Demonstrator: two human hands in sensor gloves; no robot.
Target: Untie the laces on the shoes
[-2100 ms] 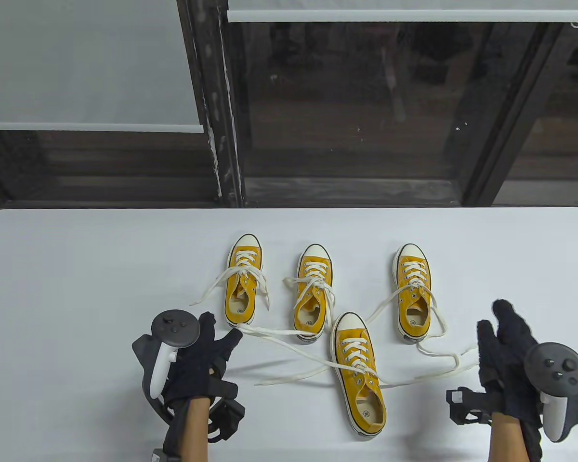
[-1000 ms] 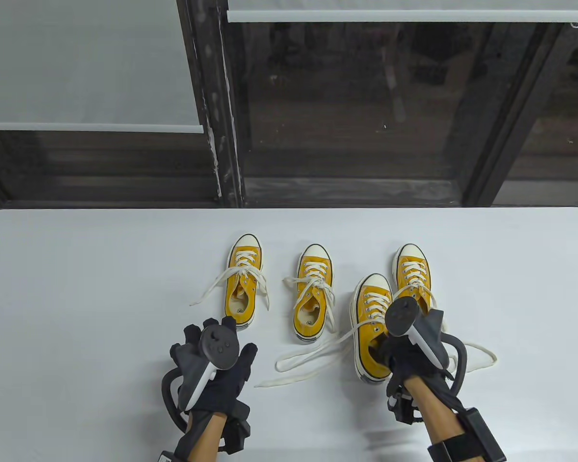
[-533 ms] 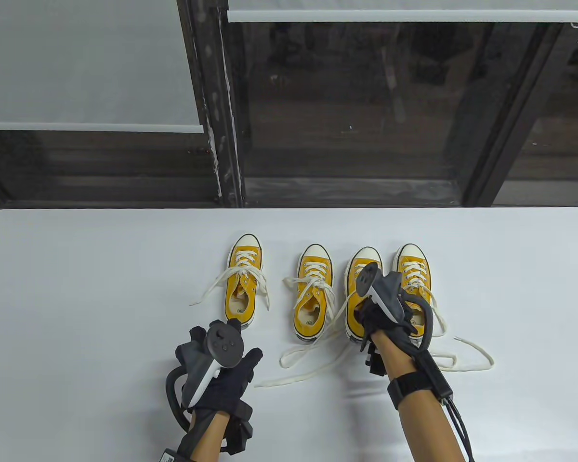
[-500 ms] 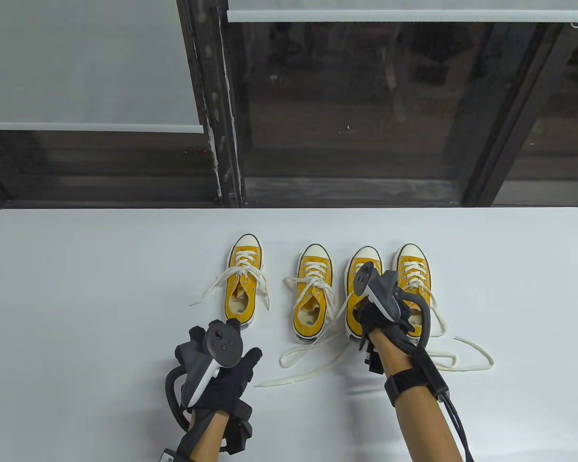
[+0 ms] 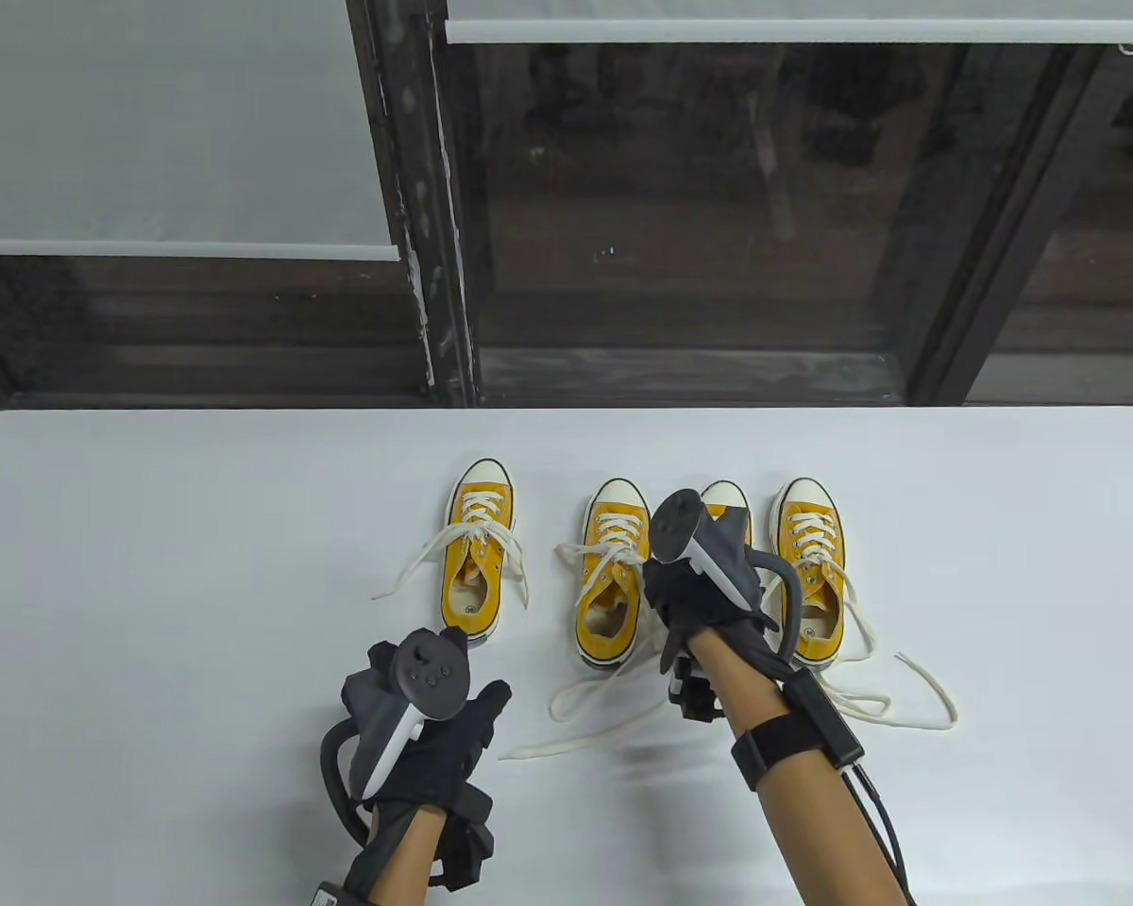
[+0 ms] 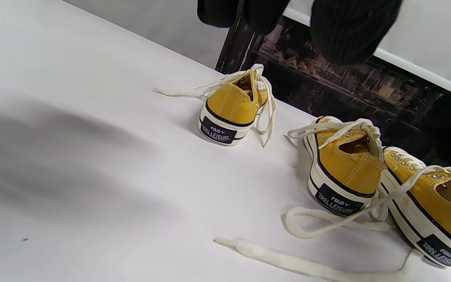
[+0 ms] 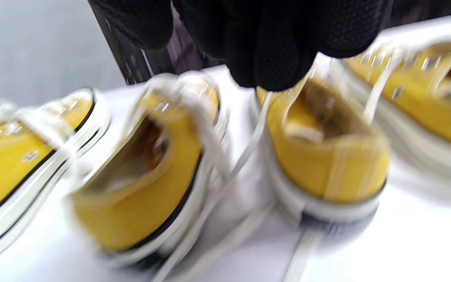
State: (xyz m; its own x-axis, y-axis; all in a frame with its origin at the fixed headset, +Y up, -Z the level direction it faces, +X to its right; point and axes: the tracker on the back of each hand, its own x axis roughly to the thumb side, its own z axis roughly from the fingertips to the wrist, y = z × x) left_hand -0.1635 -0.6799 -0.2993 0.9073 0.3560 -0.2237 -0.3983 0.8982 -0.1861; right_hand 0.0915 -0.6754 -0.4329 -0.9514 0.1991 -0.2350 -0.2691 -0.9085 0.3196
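Observation:
Four yellow sneakers with white laces stand in a row on the white table (image 5: 151,566). The left shoe (image 5: 477,552), second shoe (image 5: 612,576) and right shoe (image 5: 812,566) have untied laces. My right hand (image 5: 694,590) grips the third shoe (image 5: 723,495) at its heel opening; only its toe shows past the hand. The blurred right wrist view shows my fingers (image 7: 272,51) on that shoe's collar (image 7: 323,156). Its loose laces (image 5: 604,713) trail on the table. My left hand (image 5: 444,698) hovers open and empty near the front.
The table's far edge meets a dark window frame (image 5: 434,283). Loose lace ends lie right of the row (image 5: 906,694) and left of the left shoe (image 5: 406,576). In the left wrist view a lace end (image 6: 288,262) lies behind the shoe heels.
My right hand picked up the near shoe and moved it away from me into the row between the second and right shoes, dragging its laces. My left hand let go of a lace and drew back.

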